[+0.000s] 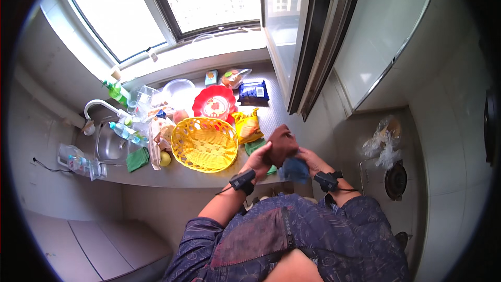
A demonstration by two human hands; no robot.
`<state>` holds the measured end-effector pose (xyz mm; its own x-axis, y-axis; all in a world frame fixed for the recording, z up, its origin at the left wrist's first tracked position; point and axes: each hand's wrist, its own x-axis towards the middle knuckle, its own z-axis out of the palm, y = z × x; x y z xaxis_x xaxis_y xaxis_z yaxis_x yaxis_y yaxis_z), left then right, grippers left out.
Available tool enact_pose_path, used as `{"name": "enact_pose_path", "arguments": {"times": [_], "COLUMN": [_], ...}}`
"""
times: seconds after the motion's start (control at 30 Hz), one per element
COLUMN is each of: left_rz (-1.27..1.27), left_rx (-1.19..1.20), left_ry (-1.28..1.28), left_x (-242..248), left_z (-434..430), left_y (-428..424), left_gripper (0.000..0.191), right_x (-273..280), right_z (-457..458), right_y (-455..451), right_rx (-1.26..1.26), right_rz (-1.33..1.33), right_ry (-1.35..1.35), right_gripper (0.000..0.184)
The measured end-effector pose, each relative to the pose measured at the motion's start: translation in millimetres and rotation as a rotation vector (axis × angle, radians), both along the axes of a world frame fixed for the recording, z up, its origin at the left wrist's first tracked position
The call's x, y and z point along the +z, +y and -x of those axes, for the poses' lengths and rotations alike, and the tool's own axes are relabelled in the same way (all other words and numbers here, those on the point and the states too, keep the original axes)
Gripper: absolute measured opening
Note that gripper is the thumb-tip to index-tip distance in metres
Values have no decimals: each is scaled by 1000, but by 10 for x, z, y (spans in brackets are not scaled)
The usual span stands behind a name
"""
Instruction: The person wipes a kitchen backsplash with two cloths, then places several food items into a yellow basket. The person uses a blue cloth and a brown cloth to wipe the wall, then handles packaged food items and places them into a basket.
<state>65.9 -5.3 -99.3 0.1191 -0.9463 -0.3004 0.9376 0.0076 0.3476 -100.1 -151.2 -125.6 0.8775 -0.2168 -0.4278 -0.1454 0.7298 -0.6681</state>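
My left hand grips a reddish-brown item that looks like a folded cloth, held above the counter's front edge. A blurred blue piece, perhaps another cloth, hangs from my right hand. Both hands are close together, and the fingers of the right one are partly hidden. Beneath the left hand lies a green cloth. To the left of it stands a yellow woven plastic basket with nothing in it. A yellow snack bag lies just beyond the cloth.
Behind the basket are a red scalloped plate, a blue packet and a bagged bread. Bottles and bags crowd the sink at left. An open window sash juts in above the counter. A stove burner is at right.
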Motion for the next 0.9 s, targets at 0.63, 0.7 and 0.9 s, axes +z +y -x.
{"name": "enact_pose_path", "arguments": {"times": [0.63, 0.7, 0.9], "left_rz": [-230, -273, -311], "left_rx": [-241, -230, -207], "left_ry": [-607, -577, -607], "left_x": [172, 151, 259], "left_z": [11, 27, 141], "left_y": [237, 189, 105], "left_gripper": [34, 33, 31], "right_x": [34, 111, 184], "right_z": [-32, 5, 153], "right_y": [92, 79, 40], "right_rx": [-149, -191, -201], "right_rz": [139, 77, 110], "right_ry": [-37, -42, -121], "right_gripper": [28, 36, 39]}}
